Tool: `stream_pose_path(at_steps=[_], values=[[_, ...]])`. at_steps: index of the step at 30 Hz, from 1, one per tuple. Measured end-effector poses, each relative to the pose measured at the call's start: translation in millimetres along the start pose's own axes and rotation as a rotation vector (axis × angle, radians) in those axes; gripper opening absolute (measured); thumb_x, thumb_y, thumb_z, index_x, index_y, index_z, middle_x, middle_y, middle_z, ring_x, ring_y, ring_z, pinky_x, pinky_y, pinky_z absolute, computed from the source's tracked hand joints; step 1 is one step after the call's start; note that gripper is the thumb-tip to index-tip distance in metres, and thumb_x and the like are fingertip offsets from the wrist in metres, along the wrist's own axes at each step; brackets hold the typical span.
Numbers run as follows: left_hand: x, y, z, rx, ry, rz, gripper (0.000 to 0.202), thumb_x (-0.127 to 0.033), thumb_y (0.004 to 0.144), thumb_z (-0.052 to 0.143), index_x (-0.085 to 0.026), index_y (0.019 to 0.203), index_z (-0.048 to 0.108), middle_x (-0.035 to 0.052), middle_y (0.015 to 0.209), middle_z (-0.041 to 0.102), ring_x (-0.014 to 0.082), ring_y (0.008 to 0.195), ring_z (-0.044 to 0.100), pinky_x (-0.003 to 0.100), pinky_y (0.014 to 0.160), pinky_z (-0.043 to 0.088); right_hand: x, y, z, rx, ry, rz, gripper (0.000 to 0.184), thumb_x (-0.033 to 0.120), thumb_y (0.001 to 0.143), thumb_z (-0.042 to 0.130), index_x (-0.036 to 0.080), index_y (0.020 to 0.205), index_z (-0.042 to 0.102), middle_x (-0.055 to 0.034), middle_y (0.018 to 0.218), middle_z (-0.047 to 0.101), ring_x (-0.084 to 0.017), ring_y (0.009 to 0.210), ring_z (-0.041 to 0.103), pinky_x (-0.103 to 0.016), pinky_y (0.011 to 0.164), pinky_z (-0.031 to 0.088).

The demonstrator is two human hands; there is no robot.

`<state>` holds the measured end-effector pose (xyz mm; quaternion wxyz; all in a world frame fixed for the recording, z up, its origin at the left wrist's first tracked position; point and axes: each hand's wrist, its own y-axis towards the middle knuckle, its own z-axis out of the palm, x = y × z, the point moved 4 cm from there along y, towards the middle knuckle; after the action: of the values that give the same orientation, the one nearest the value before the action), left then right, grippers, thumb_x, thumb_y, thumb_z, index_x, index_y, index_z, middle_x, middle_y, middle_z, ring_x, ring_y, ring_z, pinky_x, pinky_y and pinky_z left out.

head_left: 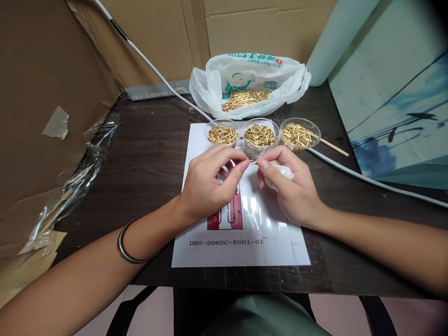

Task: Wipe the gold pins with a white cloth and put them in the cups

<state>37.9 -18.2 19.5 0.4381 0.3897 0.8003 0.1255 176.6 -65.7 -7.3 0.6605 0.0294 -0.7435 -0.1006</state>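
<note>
My left hand (210, 179) and my right hand (289, 184) meet fingertip to fingertip over a white printed sheet (241, 233) on the dark table. Between the pinched fingertips sits a small gold pin (254, 162). My right hand also keeps a bit of white tissue (282, 175) tucked in its palm. Just beyond the hands stand three clear cups of gold pins, left (223, 133), middle (260, 134) and right (299, 133). A thin wooden stick (332, 146) leans out of the right cup.
A white plastic bag (250, 84) holding more gold pins lies behind the cups. A white cable (367, 179) crosses the table to the right. Cardboard walls (42, 116) and crumpled clear film (70, 186) close off the left. A painted panel (395, 107) stands at right.
</note>
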Motion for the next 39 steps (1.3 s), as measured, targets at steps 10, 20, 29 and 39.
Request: stream_pose_path(at_steps=[10,20,29,39], values=[[0.9,1.7,0.3,0.000,-0.005,-0.006,0.008,-0.020,0.080,0.057,-0.015,0.084,0.063,0.0015,0.076,0.061,0.0093,0.068,0.054,0.022,0.058,0.046,-4.4,7.5,-4.2,0.033,0.121,0.044,0.017,0.035,0.086,0.052,0.020,0.081,0.049,0.0021,0.061,0.051,-0.009,0.061,0.047,-0.024,0.054,0.032],[1.6,0.5,1.1,0.002,-0.008,-0.005,0.009,-0.020,0.080,0.059,-0.016,0.086,0.064,0.0009,0.076,0.064,0.0089,0.068,0.057,0.021,0.059,0.049,-5.1,7.8,-3.5,0.041,0.107,0.029,0.016,0.035,0.086,0.052,0.020,0.082,0.050,0.0019,0.061,0.051,-0.009,0.061,0.047,-0.024,0.054,0.031],[2.3,-0.8,2.9,0.007,-0.075,-0.059,0.008,-0.020,0.080,0.060,-0.016,0.087,0.062,-0.0003,0.075,0.069,0.0089,0.067,0.065,0.017,0.057,0.051,-5.3,8.6,-4.3,0.062,0.106,0.029,0.015,0.035,0.086,0.051,0.020,0.082,0.050,0.0021,0.061,0.051,-0.009,0.061,0.048,-0.025,0.053,0.032],[1.7,0.3,1.5,0.023,-0.052,-0.035,0.011,-0.020,0.079,0.061,-0.017,0.090,0.065,-0.0007,0.079,0.070,0.0082,0.067,0.065,0.016,0.060,0.052,-5.2,8.0,-3.9,0.077,0.080,0.019,0.015,0.034,0.086,0.051,0.020,0.082,0.050,0.0021,0.061,0.051,-0.009,0.061,0.048,-0.025,0.054,0.032]])
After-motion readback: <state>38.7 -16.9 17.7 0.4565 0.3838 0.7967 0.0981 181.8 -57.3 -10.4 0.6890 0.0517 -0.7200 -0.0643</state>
